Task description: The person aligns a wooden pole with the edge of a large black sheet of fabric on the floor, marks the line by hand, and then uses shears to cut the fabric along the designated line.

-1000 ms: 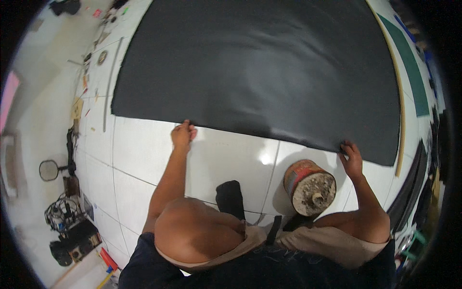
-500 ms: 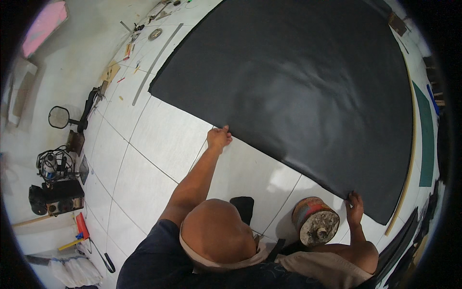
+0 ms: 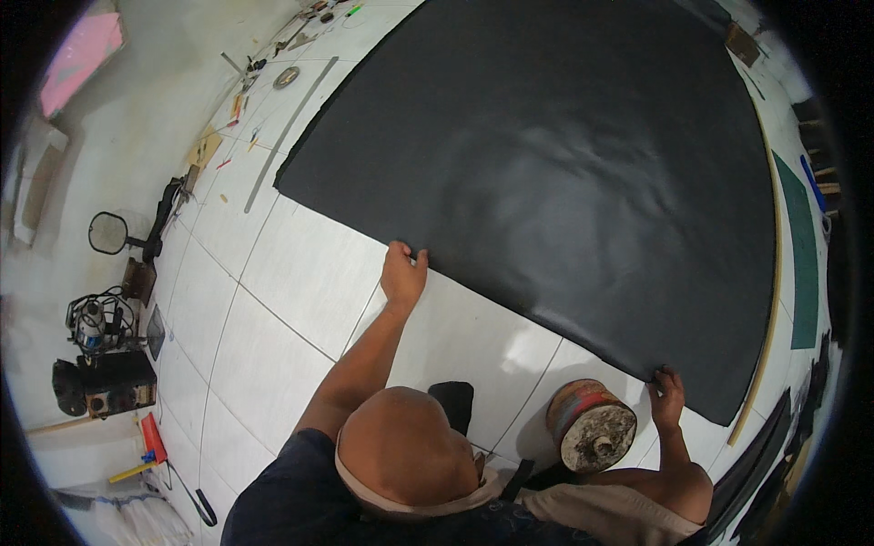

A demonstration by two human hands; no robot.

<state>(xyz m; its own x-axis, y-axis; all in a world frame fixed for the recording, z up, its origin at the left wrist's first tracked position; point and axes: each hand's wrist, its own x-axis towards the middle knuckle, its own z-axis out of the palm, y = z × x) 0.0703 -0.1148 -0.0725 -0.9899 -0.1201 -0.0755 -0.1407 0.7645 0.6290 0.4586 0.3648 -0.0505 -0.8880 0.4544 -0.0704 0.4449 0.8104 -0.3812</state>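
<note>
A large sheet of smooth black leather-like material lies spread over the white tiles, with soft ripples toward its near right part. Its near edge runs slantwise from upper left to lower right. My left hand grips this edge left of the middle, thumb and fingers closed on it. Farther right, close to the near right corner, my right hand pinches the same edge. Parts of the fingers on both hands are hidden at the material. A round, worn block with a reddish band stands just left of my right hand.
Along the left wall sit a motor-like machine with cables, a black box and a mirror. A metal ruler and small tools lie left of the sheet. A yellowish strip and green mat border its right.
My left hand has shifted slightly left along the edge, and its thumb and fingers sit differently on it. My right hand stays at its spot. The view has moved slightly.
</note>
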